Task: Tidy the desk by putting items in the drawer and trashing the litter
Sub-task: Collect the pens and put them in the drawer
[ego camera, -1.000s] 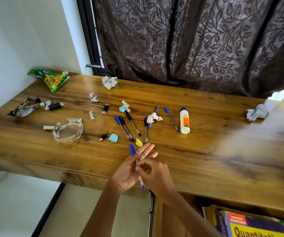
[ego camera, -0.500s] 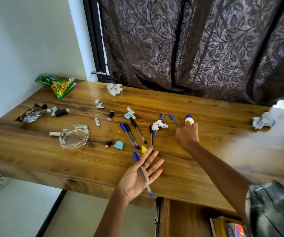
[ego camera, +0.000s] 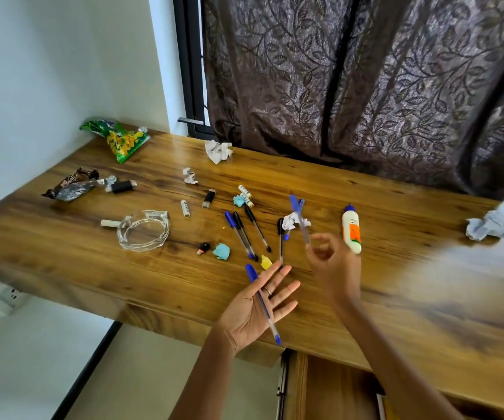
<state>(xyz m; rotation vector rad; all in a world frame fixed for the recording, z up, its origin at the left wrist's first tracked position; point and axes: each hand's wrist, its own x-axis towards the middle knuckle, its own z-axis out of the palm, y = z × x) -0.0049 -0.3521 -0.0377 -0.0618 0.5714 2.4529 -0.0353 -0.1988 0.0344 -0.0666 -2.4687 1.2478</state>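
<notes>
Head view: my left hand (ego camera: 255, 310) was palm-up over the near edge of the wooden counter (ego camera: 396, 286), fingers straight and spread, a blue-capped clear pen (ego camera: 262, 303) lying loose across the palm, cap end pointing away from me. My right hand (ego camera: 334, 262) was raised above the counter, blurred, fingertips pinching a second blue pen (ego camera: 300, 218) by its lower end, cap up.

On the counter, beyond my hands: a blue and a black capped pen side by side (ego camera: 240, 234), another black pen (ego camera: 257, 228) just right of them, a further black pen (ego camera: 280, 237) next to a small crumpled white paper (ego camera: 293, 221). White glue bottle with orange label (ego camera: 351, 228) lay on its side to the right. Yellow scrap (ego camera: 266, 262) and teal scrap (ego camera: 222, 251) sat near my left fingertips.

Left side: clear glass ashtray (ego camera: 143, 230), black USB stick (ego camera: 208, 198), green-yellow snack wrapper (ego camera: 120, 140) at the wall, dark foil wrapper (ego camera: 72, 187). Larger crumpled white paper (ego camera: 219, 150) by the brown leaf-pattern curtain (ego camera: 366, 86); grey-white crumpled wad (ego camera: 487, 227) far right.
</notes>
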